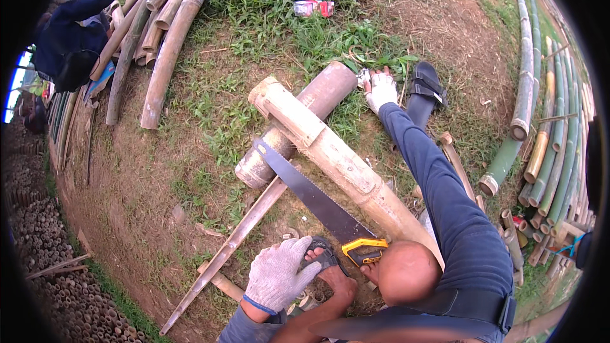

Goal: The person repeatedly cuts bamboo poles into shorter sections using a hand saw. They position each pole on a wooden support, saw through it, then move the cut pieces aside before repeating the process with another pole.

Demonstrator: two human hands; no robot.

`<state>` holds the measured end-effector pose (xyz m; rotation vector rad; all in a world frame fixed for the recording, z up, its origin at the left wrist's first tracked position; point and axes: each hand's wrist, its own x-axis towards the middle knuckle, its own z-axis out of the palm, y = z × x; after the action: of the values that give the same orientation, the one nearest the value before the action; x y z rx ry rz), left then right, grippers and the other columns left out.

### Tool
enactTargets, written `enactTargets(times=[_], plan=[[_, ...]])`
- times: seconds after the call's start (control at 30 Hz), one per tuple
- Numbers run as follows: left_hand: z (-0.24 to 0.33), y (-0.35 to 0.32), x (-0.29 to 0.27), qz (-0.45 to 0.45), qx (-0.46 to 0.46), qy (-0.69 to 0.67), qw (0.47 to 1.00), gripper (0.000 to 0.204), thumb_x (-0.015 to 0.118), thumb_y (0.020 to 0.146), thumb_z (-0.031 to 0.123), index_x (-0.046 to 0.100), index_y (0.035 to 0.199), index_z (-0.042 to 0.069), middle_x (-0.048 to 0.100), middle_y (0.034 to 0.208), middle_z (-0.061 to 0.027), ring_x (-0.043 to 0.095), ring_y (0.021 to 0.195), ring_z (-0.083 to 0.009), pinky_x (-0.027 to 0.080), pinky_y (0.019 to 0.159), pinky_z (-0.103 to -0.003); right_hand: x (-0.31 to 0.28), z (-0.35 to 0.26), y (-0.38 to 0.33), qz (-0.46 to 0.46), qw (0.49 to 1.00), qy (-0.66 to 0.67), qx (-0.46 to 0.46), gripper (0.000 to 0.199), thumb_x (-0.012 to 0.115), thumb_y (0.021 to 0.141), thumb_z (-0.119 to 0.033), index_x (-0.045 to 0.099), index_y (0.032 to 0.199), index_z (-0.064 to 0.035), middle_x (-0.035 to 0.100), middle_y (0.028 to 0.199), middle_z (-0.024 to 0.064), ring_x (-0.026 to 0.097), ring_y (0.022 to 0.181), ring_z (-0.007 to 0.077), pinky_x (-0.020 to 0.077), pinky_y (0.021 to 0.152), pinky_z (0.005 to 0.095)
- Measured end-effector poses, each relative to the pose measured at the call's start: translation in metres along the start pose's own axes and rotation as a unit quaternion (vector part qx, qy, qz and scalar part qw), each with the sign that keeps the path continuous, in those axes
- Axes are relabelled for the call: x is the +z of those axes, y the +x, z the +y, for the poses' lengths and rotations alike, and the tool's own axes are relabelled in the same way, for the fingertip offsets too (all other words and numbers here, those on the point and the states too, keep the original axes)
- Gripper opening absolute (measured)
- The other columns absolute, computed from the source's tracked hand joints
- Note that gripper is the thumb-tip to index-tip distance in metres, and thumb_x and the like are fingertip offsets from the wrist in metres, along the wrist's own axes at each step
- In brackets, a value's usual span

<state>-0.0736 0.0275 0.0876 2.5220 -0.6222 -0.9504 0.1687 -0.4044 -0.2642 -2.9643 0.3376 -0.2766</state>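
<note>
My right hand [382,92], in a pale work glove, reaches far forward to the grass. Its fingers curl down beside a small silvery object [363,79] whose kind I cannot make out. Nearer me, my left hand [278,276], also gloved, hangs with its thumb apart and nothing in it. Between the hands, a handsaw [311,198] with a dark blade and a yellow-black handle leans along a thick, notched bamboo pole [343,165]. That pole's far end rests across a shorter, thick bamboo log [327,89]. A narrow split bamboo strip [232,244] slants to the lower left.
An empty black sandal [423,92] lies beside my right hand. Bamboo poles [175,51] are piled at the far left, and green poles [559,133] lie at the right. Another person [73,44] is at the upper left. A red-white packet [314,8] lies in the grass.
</note>
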Motion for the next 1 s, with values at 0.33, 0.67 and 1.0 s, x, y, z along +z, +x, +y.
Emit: enactTargets(times=[0.33, 0.67, 1.0], plan=[[-0.110, 0.342, -0.226, 0.429, 0.109, 0.043, 0.896, 0.051, 0.080, 0.100, 0.041, 0.075, 0.137, 0.007, 0.079, 0.128, -0.0176, 0.078, 0.117, -0.0331, 0.060, 0.103, -0.044, 0.020, -0.001, 0.001, 0.081, 0.996, 0.027, -0.009, 0.049, 0.066, 0.101, -0.027, 0.066, 0.141, -0.0004, 0.061, 0.147, 0.0227, 0.040, 0.157, 0.0484, 0.0316, 0.130, 0.0672], [-0.226, 0.644, -0.416, 0.477, -0.165, -0.057, 0.861, 0.089, 0.068, 0.098, 0.064, 0.061, 0.154, -0.004, 0.066, 0.152, -0.0316, 0.062, 0.145, -0.0423, 0.048, 0.120, -0.047, 0.006, -0.003, 0.004, -0.007, 0.998, 0.053, 0.022, 0.055, 0.065, 0.099, -0.033, 0.067, 0.146, -0.0034, 0.060, 0.148, 0.0235, 0.036, 0.160, 0.0496, 0.0261, 0.132, 0.0662], [-0.237, 0.650, -0.404, 0.387, 0.031, -0.490, 0.781, 0.046, 0.081, 0.100, 0.055, 0.070, 0.128, 0.020, 0.066, 0.114, 0.0045, 0.056, 0.088, -0.0080, 0.040, 0.070, -0.028, 0.000, -0.005, 0.005, 0.005, 0.995, 0.096, 0.030, 0.054, 0.066, 0.098, -0.032, 0.067, 0.143, -0.0024, 0.060, 0.147, 0.0239, 0.037, 0.159, 0.0514, 0.0295, 0.130, 0.0666]])
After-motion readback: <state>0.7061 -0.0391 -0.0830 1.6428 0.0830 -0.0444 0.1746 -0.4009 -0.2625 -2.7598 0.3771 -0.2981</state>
